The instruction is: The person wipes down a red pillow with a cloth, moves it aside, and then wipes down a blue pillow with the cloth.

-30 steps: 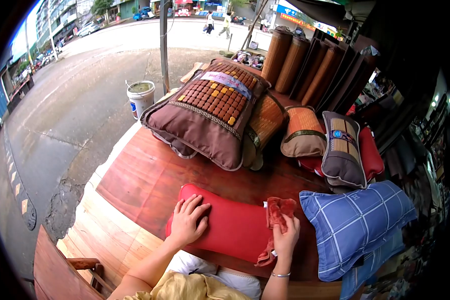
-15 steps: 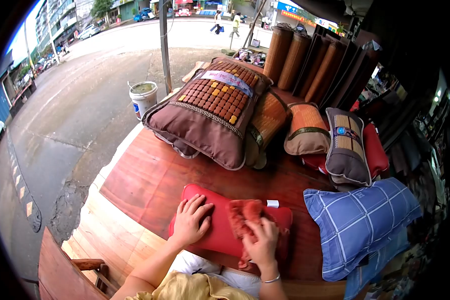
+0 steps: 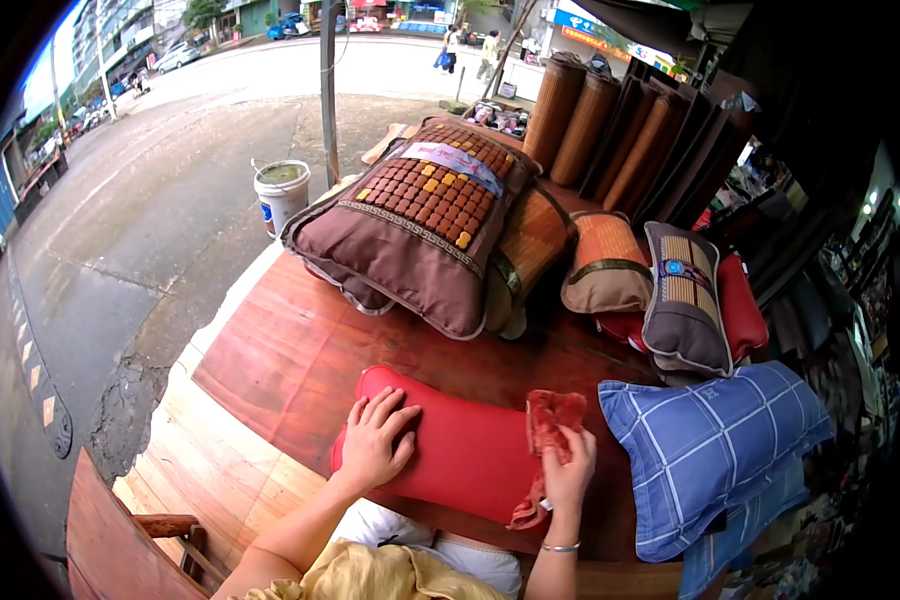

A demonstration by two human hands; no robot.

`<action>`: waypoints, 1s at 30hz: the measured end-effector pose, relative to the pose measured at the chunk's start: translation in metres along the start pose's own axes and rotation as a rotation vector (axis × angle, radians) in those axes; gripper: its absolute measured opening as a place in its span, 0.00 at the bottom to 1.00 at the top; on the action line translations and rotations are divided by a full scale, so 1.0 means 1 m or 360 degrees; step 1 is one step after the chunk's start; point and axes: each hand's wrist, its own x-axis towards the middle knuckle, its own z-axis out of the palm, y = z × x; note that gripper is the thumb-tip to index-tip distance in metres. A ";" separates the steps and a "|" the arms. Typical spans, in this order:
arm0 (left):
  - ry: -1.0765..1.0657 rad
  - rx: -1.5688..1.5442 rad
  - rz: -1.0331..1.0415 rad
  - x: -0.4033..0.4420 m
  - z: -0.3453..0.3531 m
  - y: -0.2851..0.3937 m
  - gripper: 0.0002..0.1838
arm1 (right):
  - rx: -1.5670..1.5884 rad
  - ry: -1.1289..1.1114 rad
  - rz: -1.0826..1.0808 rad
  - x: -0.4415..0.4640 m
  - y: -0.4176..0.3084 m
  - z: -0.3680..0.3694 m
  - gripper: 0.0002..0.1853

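Observation:
A smooth red pillow (image 3: 465,445) lies across the near edge of the reddish wooden table, just in front of me. My left hand (image 3: 378,437) rests flat on its left end, fingers spread. At the pillow's right end, my right hand (image 3: 568,468) grips a fuzzy red cloth (image 3: 554,415), which lies against the pillow and hangs down its near side. The pillow's far right end is partly hidden by the cloth and hand. A blue checked pillow (image 3: 715,455) lies to the right of my right hand.
Large brown pillows with a beaded top (image 3: 400,225) are stacked at the table's back. Smaller pillows (image 3: 610,265) sit to their right, before several rolled mats (image 3: 580,125). A white bucket (image 3: 283,197) stands on the ground beyond the table, near a pole (image 3: 328,100).
My right hand has moved the red cloth from the middle of the red pillow rightward to its right end. My left hand stays on the pillow's left end.

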 end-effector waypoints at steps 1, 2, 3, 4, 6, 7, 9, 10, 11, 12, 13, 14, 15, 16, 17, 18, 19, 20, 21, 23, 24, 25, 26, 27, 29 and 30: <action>-0.0005 -0.0001 0.0003 0.000 0.000 0.001 0.23 | -0.0143 -0.0060 -0.0135 -0.002 -0.016 0.002 0.18; -0.0002 0.0001 -0.0007 0.001 0.000 0.001 0.23 | -0.0286 -0.0120 -0.0268 -0.005 -0.034 0.006 0.18; 0.0000 0.0003 -0.0018 0.002 0.000 0.002 0.23 | -0.0276 -0.0187 -0.0368 -0.010 -0.052 0.013 0.18; -0.0003 0.0006 -0.0012 0.002 0.001 0.001 0.23 | -0.0265 -0.0253 -0.0470 -0.016 -0.070 0.022 0.19; -0.0010 0.0025 -0.0005 0.003 0.002 -0.002 0.22 | -0.0212 -0.0368 -0.0660 -0.030 -0.096 0.039 0.19; -0.0007 0.0030 -0.0004 0.001 0.004 -0.005 0.22 | -0.0159 -0.0395 -0.0753 -0.035 -0.108 0.044 0.20; 0.0003 0.0020 0.0013 -0.002 0.005 -0.012 0.22 | -0.0091 -0.0447 -0.0812 -0.039 -0.114 0.050 0.21; 0.0003 0.0027 0.0009 -0.002 0.004 -0.012 0.22 | -0.0026 -0.0421 -0.0788 -0.036 -0.111 0.049 0.20; -0.0003 0.0029 0.0027 -0.001 0.004 -0.010 0.22 | -0.0038 -0.0395 -0.0747 -0.032 -0.105 0.046 0.20; -0.0009 0.0026 0.0043 0.000 0.003 -0.007 0.22 | -0.0054 -0.0370 -0.0706 -0.027 -0.096 0.042 0.20; -0.0025 0.0037 0.0048 0.002 0.001 -0.004 0.22 | -0.0062 -0.0366 -0.0623 -0.020 -0.085 0.036 0.20; -0.0021 0.0028 0.0043 0.002 0.000 -0.004 0.22 | -0.0031 -0.0323 -0.0509 -0.011 -0.073 0.029 0.19; -0.0019 0.0022 0.0043 0.002 0.000 -0.004 0.22 | -0.0103 -0.0251 -0.0456 -0.002 -0.055 0.023 0.18; -0.0019 0.0017 0.0044 0.002 0.000 -0.004 0.22 | -0.0152 -0.0212 -0.0320 0.005 -0.042 0.016 0.18; -0.0014 0.0007 0.0039 0.002 0.000 -0.004 0.22 | -0.0185 -0.0145 -0.0244 0.011 -0.024 0.011 0.18; -0.0012 0.0011 0.0049 0.002 0.001 -0.004 0.22 | -0.0049 -0.0096 -0.0134 0.015 -0.003 0.009 0.17; -0.0008 0.0018 0.0060 0.002 0.001 -0.004 0.22 | -0.0009 -0.0067 -0.0010 0.018 0.015 0.007 0.17; -0.0002 0.0010 0.0054 0.002 0.001 -0.003 0.22 | 0.0031 -0.0037 0.0115 0.020 0.025 0.005 0.17; -0.0004 0.0019 0.0052 0.003 0.001 -0.002 0.22 | 0.0024 -0.0039 0.0112 0.022 0.026 0.005 0.17; -0.0006 0.0025 0.0050 0.003 0.002 -0.002 0.22 | -0.0047 -0.0069 0.0224 0.024 0.027 0.004 0.17; 0.0000 0.0027 0.0036 0.003 0.002 -0.002 0.22 | -0.0153 -0.0037 0.0096 0.023 0.019 0.006 0.17; 0.0004 0.0031 0.0023 0.003 0.001 -0.002 0.22 | -0.0223 -0.0065 -0.0006 0.023 0.008 0.008 0.17; -0.0001 0.0036 0.0026 0.003 0.001 -0.001 0.22 | -0.0290 -0.0092 -0.0104 0.023 -0.006 0.011 0.16; -0.0008 0.0019 0.0019 0.003 0.000 -0.001 0.22 | -0.0354 -0.0101 -0.0293 0.021 -0.025 0.016 0.16; -0.0022 0.0008 0.0022 0.002 0.000 0.000 0.23 | -0.0344 -0.0274 -0.0465 0.011 -0.066 0.030 0.16; -0.0020 0.0018 0.0016 0.002 0.001 -0.001 0.23 | -0.0323 -0.0353 -0.0551 0.003 -0.081 0.039 0.16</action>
